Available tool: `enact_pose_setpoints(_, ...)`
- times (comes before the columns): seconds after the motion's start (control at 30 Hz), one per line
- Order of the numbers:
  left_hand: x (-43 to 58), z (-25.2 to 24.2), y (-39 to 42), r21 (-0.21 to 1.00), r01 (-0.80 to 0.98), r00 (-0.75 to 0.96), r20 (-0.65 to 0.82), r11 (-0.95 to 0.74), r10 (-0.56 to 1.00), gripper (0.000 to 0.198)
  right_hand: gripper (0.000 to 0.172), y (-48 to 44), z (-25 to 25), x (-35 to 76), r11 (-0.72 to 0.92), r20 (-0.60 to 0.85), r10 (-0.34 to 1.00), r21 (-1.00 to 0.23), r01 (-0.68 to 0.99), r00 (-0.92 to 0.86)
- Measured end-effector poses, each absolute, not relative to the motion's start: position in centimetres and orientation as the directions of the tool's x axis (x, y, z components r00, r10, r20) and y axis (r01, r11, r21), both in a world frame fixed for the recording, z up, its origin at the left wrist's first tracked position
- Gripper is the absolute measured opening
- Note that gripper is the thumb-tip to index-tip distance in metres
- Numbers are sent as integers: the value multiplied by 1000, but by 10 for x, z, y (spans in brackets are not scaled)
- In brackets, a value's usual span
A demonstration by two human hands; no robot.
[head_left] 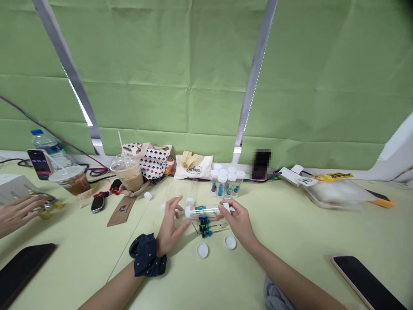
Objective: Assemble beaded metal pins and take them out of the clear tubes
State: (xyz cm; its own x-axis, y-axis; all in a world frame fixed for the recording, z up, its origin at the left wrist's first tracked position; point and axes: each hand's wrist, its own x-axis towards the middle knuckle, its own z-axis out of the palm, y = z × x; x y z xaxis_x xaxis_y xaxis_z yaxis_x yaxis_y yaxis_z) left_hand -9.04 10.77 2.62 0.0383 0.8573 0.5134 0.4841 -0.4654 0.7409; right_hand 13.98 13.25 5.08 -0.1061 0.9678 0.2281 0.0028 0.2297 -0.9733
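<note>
My right hand point(238, 219) grips the right end of a clear plastic tube point(208, 210), which lies level with white caps at both ends and a small blue part inside. To its left, my left hand point(172, 224) has its fingers apart near the tube's left cap and holds nothing. Below the tube, several small blue and green parts with thin metal rods point(205, 226) lie on the table. Two white caps, a left one point(202, 250) and a right one point(230, 242), rest nearer to me.
Several upright capped tubes point(222, 183) stand behind my hands. Drink cups point(127, 172), a brown card point(121, 211) and a car key point(98, 203) lie leftward. Another person's hand point(22, 211) is at far left. A phone point(364, 280) lies at right.
</note>
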Motion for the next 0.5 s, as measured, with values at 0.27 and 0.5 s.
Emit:
enact_pose_setpoints(0.27,-82,27,99,810,408,315,308,-421,898,28,40,134,40,140,179,162,974,-978,103,-155)
enact_pose_setpoints(0.5,-80,34,102,939,256,342,135,-230,930,32,31,133,41,143,372,343,927,-894,250,-154)
